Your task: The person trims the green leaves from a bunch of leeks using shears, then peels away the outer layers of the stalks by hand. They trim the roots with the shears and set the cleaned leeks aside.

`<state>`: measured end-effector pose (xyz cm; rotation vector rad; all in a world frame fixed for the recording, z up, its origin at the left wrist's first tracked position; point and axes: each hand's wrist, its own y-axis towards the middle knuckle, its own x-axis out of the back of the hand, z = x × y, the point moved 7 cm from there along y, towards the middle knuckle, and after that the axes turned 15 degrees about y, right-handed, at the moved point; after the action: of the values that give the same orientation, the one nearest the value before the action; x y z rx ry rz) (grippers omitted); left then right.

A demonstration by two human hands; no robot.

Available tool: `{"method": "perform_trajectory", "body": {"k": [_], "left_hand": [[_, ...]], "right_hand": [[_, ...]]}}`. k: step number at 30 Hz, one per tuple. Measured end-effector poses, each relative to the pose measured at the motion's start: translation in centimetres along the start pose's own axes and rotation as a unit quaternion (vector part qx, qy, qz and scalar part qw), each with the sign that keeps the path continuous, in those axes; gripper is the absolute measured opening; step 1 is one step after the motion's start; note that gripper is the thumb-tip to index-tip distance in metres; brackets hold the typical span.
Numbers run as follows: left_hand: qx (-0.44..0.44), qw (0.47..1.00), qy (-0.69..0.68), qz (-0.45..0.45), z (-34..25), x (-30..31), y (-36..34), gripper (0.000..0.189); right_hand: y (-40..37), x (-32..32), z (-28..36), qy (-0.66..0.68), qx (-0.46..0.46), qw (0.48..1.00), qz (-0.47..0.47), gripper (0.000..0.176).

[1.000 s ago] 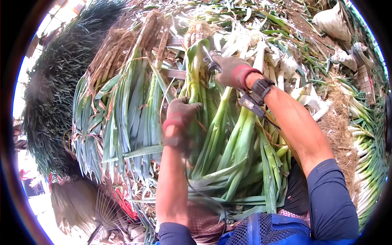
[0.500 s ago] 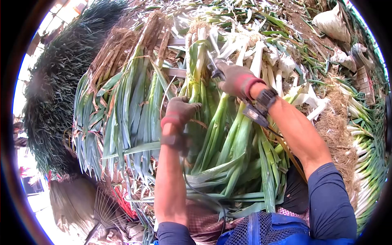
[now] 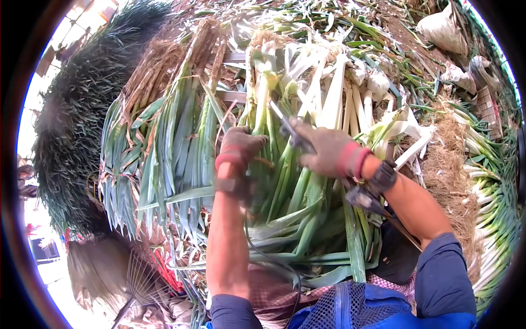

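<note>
My left hand [image 3: 241, 145], in a dark glove with a red cuff, is closed around green onion stalks [image 3: 258, 112] whose roots point away from me. My right hand [image 3: 331, 151], gloved the same way, grips an air blow gun [image 3: 298, 138]. Its thin metal nozzle [image 3: 277, 112] points up and left toward the stalks, just right of them. Between and below my hands, long green leaves [image 3: 304, 203] hang toward my lap. To the right of the held stalks lie peeled white stems [image 3: 333, 101].
Unpeeled onions [image 3: 175, 131] with brown roots lie to the left, across metal bars [image 3: 233, 96]. A tall dark-green onion stack [image 3: 71, 126] stands farther left. Cleaned onions [image 3: 490, 236] line the right side beside a root heap [image 3: 446, 175]. A wire rake [image 3: 145, 277] is at lower left.
My right hand has drawn the air blow gun back toward me and slightly right, away from the white stems. My left hand keeps its hold nearly in place. Outer leaf on the stalks looks displaced.
</note>
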<state>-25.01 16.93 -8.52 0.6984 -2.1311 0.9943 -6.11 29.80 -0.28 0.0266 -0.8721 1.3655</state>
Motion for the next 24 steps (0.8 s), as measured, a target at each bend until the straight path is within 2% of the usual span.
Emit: {"method": "perform_trajectory", "body": {"k": [1,2,4,7,9,13,15,19,21,24], "left_hand": [[-0.004,1.000,0.003,0.003,0.1,0.0,0.0,0.033],[-0.003,1.000,0.003,0.001,0.3,0.0,0.0,0.033],[-0.011,1.000,-0.021,0.004,0.3,-0.1,0.1,0.033],[-0.022,1.000,-0.013,0.013,0.0,-0.1,0.1,0.034],[-0.025,1.000,0.000,0.016,-0.6,-0.1,0.0,0.034],[-0.003,0.999,0.013,0.047,-0.5,-0.5,-0.2,0.036],[-0.005,0.998,0.028,0.047,-0.4,-0.7,-0.1,0.037],[-0.026,0.998,0.044,0.024,-0.7,-0.7,-0.1,0.033],[-0.031,0.997,0.065,0.016,-1.0,-0.8,-0.2,0.034],[-0.035,0.994,0.103,-0.006,-1.6,-0.2,-0.8,0.036]], "right_hand": [[0.8,0.4,-0.4,0.008,-0.036,0.999,-0.014,0.088],[1.3,0.4,-0.9,0.008,-0.034,0.999,-0.013,0.088],[2.3,1.0,-1.3,-0.047,0.018,0.996,-0.078,0.087],[3.1,1.4,-2.6,-0.011,0.025,0.996,-0.089,0.086],[4.2,3.2,-1.9,-0.009,-0.021,0.997,-0.079,0.082],[8.7,4.8,-2.6,-0.044,0.032,0.986,-0.156,0.076],[9.8,5.4,-3.3,-0.058,0.023,0.984,-0.168,0.077],[8.6,5.1,-3.0,-0.041,0.048,0.985,-0.163,0.080],[8.9,4.8,-4.2,-0.052,-0.008,0.992,-0.111,0.083],[7.9,5.5,-3.3,-0.002,-0.011,0.994,-0.108,0.086]]}}
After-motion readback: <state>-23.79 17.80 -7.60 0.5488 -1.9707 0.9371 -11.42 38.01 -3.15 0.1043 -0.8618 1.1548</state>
